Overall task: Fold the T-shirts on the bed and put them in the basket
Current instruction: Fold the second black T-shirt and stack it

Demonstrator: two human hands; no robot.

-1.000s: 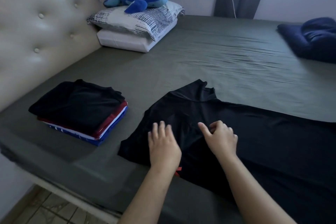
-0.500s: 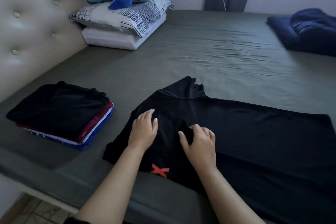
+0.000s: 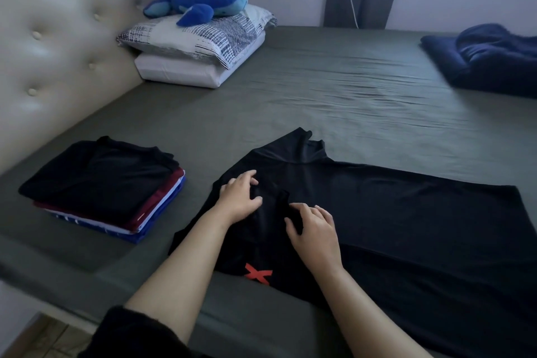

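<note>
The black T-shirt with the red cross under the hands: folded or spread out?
Mostly spread. The black T-shirt with the red cross lies flat across the grey bed sheet.
</note>
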